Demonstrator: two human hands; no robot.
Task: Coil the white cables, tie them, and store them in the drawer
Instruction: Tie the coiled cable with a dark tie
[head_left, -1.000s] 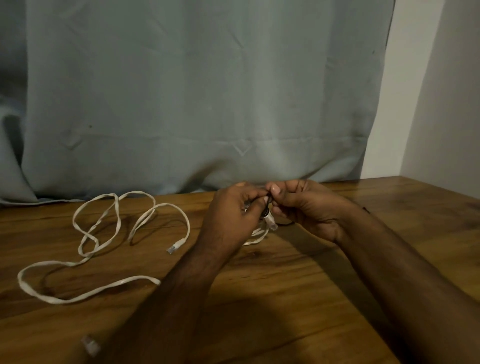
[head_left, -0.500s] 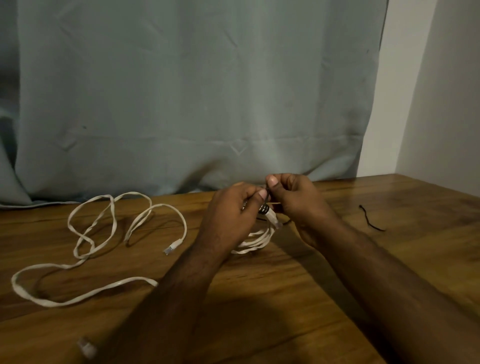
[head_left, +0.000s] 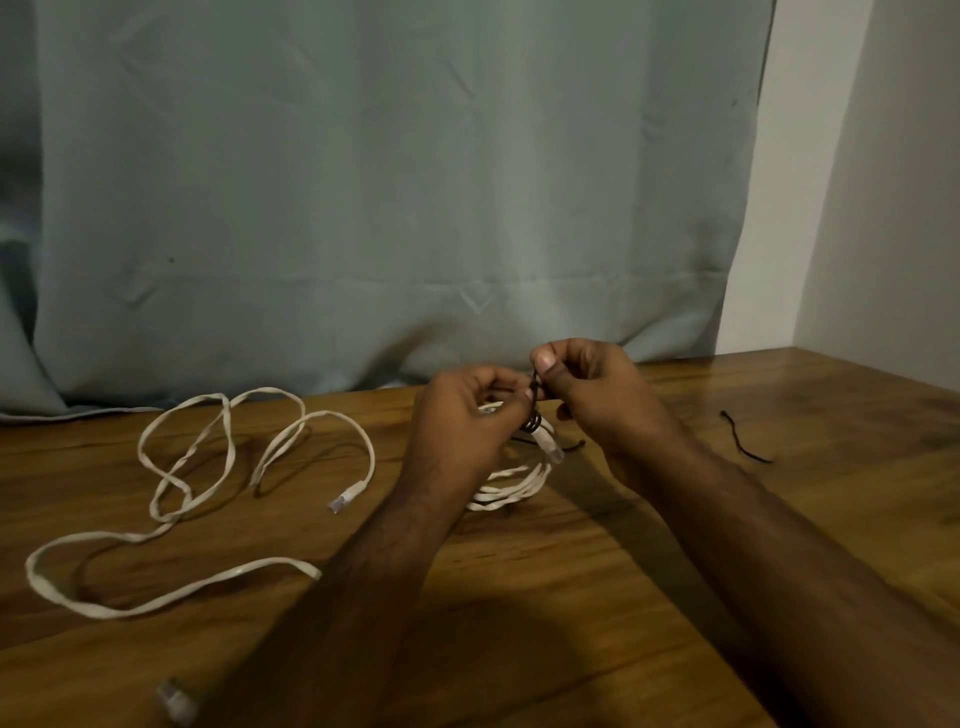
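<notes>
A coiled white cable (head_left: 511, 486) hangs just above the wooden table (head_left: 597, 597) between my hands. My left hand (head_left: 462, 415) grips the top of the coil. My right hand (head_left: 587, 384) pinches a thin black tie (head_left: 533, 415) that is wound around the coil near its clear plug (head_left: 550, 448). A second white flat cable (head_left: 208, 467) lies loose and uncoiled on the table to the left, one plug (head_left: 343, 499) pointing toward me, the other plug (head_left: 174, 701) at the near edge.
A spare black tie (head_left: 745, 441) lies on the table to the right of my right forearm. A grey-green curtain (head_left: 363, 182) hangs behind the table, and a white wall (head_left: 857, 182) stands at the right. No drawer is in view.
My right hand has lifted slightly and pulled the black tie upward. The coil now hangs lower and shows more beneath my left hand. The view has shifted, bringing the spare tie into sight.
</notes>
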